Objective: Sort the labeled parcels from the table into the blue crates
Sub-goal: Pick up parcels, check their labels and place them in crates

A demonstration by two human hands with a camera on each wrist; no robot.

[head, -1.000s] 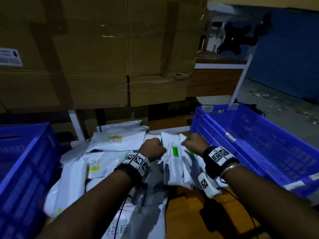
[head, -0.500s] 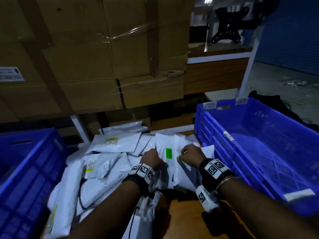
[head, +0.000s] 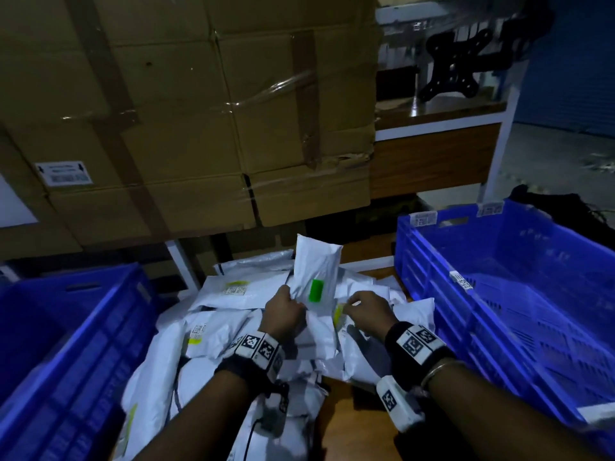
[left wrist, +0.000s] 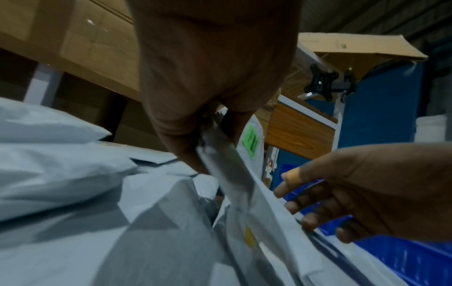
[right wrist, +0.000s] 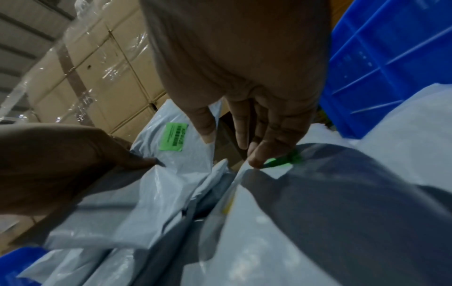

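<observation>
Holding: the left hand [head: 282,312] pinched the lower left edge of a white, crinkled plastic mailer parcel with a green rectangular label [head: 316,277], thumb and fingers curled on it, tilting it up above the pile.
Right hand: the right hand [head: 366,309] lay just right of that parcel, fingers loosely bent, fingertips [right wrist: 255,160] touching the edge of another white mailer with a green tag [right wrist: 281,161] in the pile; whether it gripped that mailer could not be told.
Pile: the heap of soft, glossy white poly mailers [head: 206,327] lay under and left of the raised parcel; too overlapped to count, several with yellow-striped labels.
Crates: two blue ribbed plastic crates, one [head: 519,294] right of the pile, one [head: 66,344] left of it.
Table: the brown wood-grain tabletop [head: 359,427] showed just near of the pile.
Behind: stacked brown cardboard cartons [head: 199,128], taped and film-wrapped, stood beyond the pile.
</observation>
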